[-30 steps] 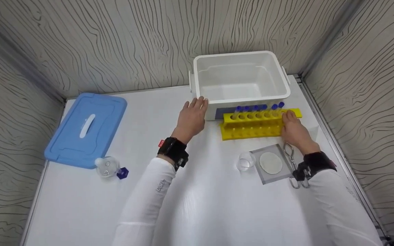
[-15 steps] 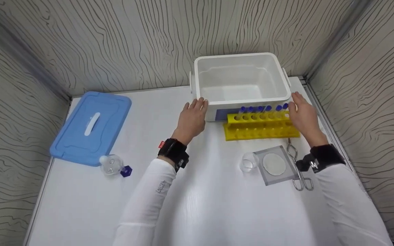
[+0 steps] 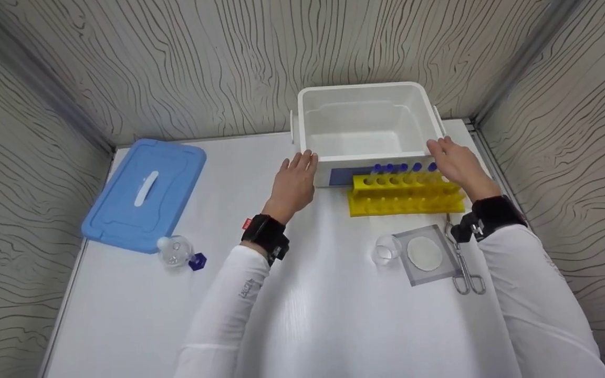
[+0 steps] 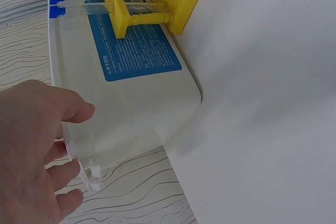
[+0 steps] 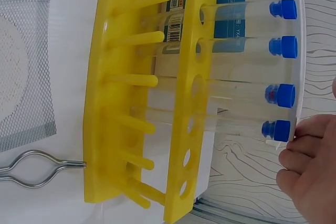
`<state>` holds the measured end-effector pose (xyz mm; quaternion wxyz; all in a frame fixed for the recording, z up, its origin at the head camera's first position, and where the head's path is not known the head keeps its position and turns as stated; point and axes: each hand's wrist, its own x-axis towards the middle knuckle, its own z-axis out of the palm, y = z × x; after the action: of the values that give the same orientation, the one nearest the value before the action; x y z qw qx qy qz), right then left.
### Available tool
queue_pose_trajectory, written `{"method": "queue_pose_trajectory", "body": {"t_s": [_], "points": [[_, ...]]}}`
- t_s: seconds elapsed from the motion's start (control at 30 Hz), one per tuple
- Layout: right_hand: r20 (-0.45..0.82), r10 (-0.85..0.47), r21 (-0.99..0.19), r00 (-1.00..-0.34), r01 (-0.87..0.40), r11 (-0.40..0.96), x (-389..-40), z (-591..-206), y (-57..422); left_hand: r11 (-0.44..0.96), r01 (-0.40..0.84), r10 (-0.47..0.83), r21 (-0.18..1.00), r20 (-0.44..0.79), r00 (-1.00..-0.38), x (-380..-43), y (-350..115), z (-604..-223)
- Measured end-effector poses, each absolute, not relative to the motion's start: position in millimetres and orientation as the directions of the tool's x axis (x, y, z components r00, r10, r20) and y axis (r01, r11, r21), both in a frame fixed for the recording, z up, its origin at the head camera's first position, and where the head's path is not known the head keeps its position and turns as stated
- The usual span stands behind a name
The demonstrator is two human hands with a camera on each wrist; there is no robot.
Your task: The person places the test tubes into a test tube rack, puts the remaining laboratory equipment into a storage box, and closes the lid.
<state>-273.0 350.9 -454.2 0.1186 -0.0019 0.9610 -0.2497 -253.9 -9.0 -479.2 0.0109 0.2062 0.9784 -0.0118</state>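
Note:
A white plastic storage box [image 3: 323, 169] stands open-topped at the back of the table. My left hand [image 3: 293, 184] grips its front left corner; the left wrist view shows the thumb [image 4: 76, 109] on the front wall and fingers [image 4: 64, 174] round the side. My right hand [image 3: 458, 165] holds the front right corner, thumb at the rim and fingers by the side. Right against the box's front is a yellow test tube rack [image 3: 405, 210], holding several test tubes [image 5: 241, 90] with blue caps. The right hand's fingertips lie close to the endmost cap [image 5: 281, 130].
A blue lid [image 3: 124, 210] with a white handle lies at left. Near it sits a clear glass vessel [image 3: 175, 252] with a purple hexagonal piece [image 3: 197, 261]. In front of the rack are a small beaker [image 3: 386, 251], wire gauze [image 3: 413, 273] and metal tongs [image 3: 462, 268].
My right hand has let go of the rack's right end and moved up to the box's front right corner. My left hand stays at the left corner. The view has shifted slightly.

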Motion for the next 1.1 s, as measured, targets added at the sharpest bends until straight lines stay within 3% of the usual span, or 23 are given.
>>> {"method": "queue_pose_trajectory", "body": {"t_s": [0.3, 0.7, 1.1], "points": [[-0.290, -0.096, -0.470, -0.952, 0.054, 0.881, -280, -452, 329, 0.932, 0.362, 0.363, 0.030, -0.010, -0.932, -253, -27, -481], [-0.257, -0.144, -0.418, -0.956, -0.025, 0.908, -286, -457, 290, 0.945, 0.299, 0.301, 0.128, 0.009, -0.954, -253, -64, -482], [-0.263, -0.155, -0.434, -0.952, -0.026, 0.901, -291, -460, 250, 0.955, 0.229, 0.228, 0.189, 0.026, -0.973, -246, -101, -482]]}}
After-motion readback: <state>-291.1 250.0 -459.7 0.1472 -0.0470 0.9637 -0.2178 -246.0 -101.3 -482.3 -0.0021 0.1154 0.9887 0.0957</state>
